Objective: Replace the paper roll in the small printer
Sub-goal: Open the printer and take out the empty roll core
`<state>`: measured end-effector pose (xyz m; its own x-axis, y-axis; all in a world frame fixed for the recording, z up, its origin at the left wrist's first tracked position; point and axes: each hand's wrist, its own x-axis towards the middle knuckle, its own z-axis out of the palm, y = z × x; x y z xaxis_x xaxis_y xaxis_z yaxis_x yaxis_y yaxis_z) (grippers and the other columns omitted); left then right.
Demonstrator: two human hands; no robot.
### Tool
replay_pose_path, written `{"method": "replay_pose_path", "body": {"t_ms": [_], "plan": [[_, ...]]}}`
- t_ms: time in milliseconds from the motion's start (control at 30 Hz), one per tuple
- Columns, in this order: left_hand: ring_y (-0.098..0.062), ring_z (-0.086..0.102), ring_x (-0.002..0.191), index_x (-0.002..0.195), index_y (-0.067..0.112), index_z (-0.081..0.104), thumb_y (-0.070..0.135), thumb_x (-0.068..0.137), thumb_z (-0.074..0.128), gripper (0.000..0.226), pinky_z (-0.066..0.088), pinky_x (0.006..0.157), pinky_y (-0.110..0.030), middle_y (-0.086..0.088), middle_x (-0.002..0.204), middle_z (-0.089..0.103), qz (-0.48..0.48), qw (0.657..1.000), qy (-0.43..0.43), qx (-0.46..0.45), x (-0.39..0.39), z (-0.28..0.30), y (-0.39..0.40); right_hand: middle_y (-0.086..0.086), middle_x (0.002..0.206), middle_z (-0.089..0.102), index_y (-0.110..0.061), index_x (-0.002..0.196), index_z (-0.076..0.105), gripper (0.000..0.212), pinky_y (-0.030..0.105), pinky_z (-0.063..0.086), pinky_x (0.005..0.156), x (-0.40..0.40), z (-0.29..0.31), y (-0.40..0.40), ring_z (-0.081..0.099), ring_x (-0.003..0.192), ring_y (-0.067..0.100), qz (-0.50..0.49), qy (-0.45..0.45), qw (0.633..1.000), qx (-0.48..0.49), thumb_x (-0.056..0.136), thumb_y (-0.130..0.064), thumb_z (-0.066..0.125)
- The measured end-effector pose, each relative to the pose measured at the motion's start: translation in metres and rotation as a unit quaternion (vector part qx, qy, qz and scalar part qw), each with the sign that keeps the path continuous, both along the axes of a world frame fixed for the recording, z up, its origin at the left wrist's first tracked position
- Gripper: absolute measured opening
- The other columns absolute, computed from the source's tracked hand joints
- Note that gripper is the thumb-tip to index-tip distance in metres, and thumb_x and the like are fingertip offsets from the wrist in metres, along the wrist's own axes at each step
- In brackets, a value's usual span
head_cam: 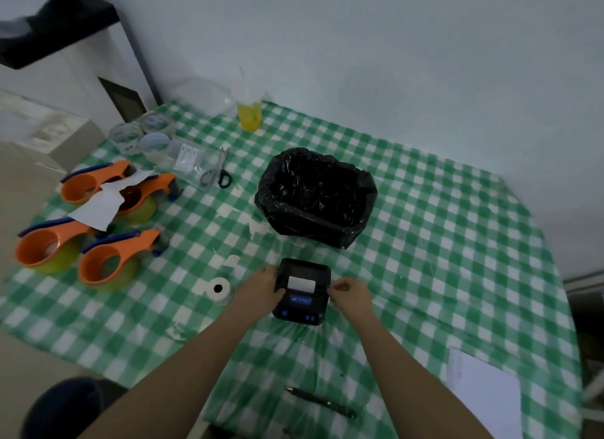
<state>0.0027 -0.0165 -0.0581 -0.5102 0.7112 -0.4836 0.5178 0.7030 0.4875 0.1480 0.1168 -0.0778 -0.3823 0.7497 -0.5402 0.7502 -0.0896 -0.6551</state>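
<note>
The small black printer [302, 304] sits on the green checked tablecloth, its lid raised and a white paper roll [301, 283] showing inside. My left hand [261, 286] grips the printer's left side. On the printer's right edge, my right hand [349, 291] pinches with thumb and fingers closed. A second white paper roll [218, 290] stands on the cloth just left of my left hand.
A bin lined with a black bag [315, 196] stands right behind the printer. Several orange tape dispensers [111, 265] fill the left side. Scissors [219, 174], plastic cups [153, 144] and a yellow drink [250, 115] lie farther back. A pen [322, 402] and a notepad [483, 393] lie near me.
</note>
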Motion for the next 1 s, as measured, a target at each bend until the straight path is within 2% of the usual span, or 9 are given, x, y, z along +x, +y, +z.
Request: {"method": "replay_pose_path", "body": {"t_ms": [67,133,200,267,400,500,667,800,1000], "plan": [[-0.031,0.056,0.108,0.121,0.008,0.045,0.027,0.090,0.052,0.036,0.046,0.083,-0.038,-0.015,0.125,0.052,0.001,1.000,-0.006,-0.009,0.000,-0.002,-0.001,0.008,0.057,0.061,-0.010,0.059,0.063,0.021,0.040,0.057,0.069,0.000,-0.001,0.005,0.058,0.055,0.020,-0.030,-0.006,0.998,-0.052,0.078,-0.006,0.071],[-0.030,0.057,0.108,0.120,0.009,0.045,0.027,0.090,0.053,0.036,0.047,0.085,-0.039,-0.014,0.125,0.052,0.003,1.000,-0.012,-0.016,0.001,-0.004,-0.002,0.008,0.051,0.058,-0.008,0.055,0.058,0.026,0.031,0.057,0.055,-0.001,0.002,0.010,0.055,0.045,0.016,-0.039,-0.014,0.995,-0.087,0.077,-0.003,0.071],[-0.029,0.057,0.109,0.121,0.011,0.046,0.026,0.090,0.052,0.035,0.048,0.088,-0.040,-0.013,0.125,0.052,0.006,1.000,-0.017,-0.016,0.002,-0.006,-0.002,0.003,0.038,0.052,-0.006,0.050,0.053,0.033,0.021,0.048,0.038,-0.003,0.005,0.014,0.051,0.036,0.012,-0.049,-0.015,0.992,-0.114,0.076,0.004,0.069],[-0.029,0.056,0.111,0.122,0.012,0.047,0.026,0.090,0.052,0.035,0.047,0.088,-0.040,-0.012,0.126,0.053,0.009,1.000,-0.014,-0.015,0.003,-0.006,-0.002,-0.002,0.027,0.043,-0.007,0.043,0.046,0.041,0.020,0.041,0.034,-0.007,0.004,0.017,0.046,0.032,0.013,-0.066,-0.025,0.989,-0.129,0.074,0.011,0.066],[-0.027,0.056,0.111,0.122,0.014,0.048,0.027,0.089,0.054,0.036,0.047,0.088,-0.038,-0.011,0.126,0.053,0.026,0.999,-0.028,-0.007,0.002,-0.010,-0.004,0.005,0.044,0.038,-0.008,0.041,0.038,0.046,0.030,0.039,0.051,-0.012,-0.001,0.021,0.041,0.042,0.016,-0.092,-0.022,0.984,-0.150,0.066,0.019,0.064],[-0.026,0.057,0.110,0.125,0.013,0.046,0.033,0.088,0.056,0.043,0.048,0.090,-0.040,-0.010,0.127,0.052,0.040,0.998,-0.038,-0.016,0.000,-0.012,-0.006,0.006,0.046,0.040,-0.009,0.040,0.038,0.045,0.034,0.041,0.060,-0.014,0.000,0.027,0.046,0.047,0.017,-0.074,-0.038,0.985,-0.153,0.063,0.018,0.067],[-0.027,0.055,0.112,0.131,0.010,0.040,0.037,0.087,0.057,0.054,0.048,0.091,-0.041,-0.011,0.131,0.050,0.027,0.998,-0.036,-0.033,-0.003,-0.011,-0.006,0.005,0.034,0.041,-0.011,0.043,0.035,0.049,0.024,0.047,0.041,-0.018,0.008,0.033,0.049,0.039,0.016,-0.033,-0.066,0.987,-0.142,0.066,0.015,0.069],[-0.027,0.055,0.114,0.133,0.010,0.039,0.037,0.087,0.057,0.056,0.046,0.090,-0.039,-0.012,0.133,0.048,0.019,0.999,-0.034,-0.036,-0.004,-0.010,-0.004,0.003,0.028,0.042,-0.008,0.044,0.039,0.045,0.021,0.047,0.036,-0.020,0.011,0.035,0.050,0.034,0.015,-0.029,-0.066,0.986,-0.151,0.067,0.017,0.069],[-0.027,0.054,0.114,0.132,0.010,0.038,0.039,0.088,0.056,0.056,0.046,0.088,-0.038,-0.012,0.133,0.049,0.011,0.999,-0.030,-0.043,-0.004,-0.009,-0.005,0.009,0.043,0.050,-0.008,0.045,0.043,0.042,0.035,0.058,0.063,-0.020,0.012,0.032,0.057,0.048,0.020,0.004,-0.082,0.988,-0.129,0.069,0.010,0.072]]}}
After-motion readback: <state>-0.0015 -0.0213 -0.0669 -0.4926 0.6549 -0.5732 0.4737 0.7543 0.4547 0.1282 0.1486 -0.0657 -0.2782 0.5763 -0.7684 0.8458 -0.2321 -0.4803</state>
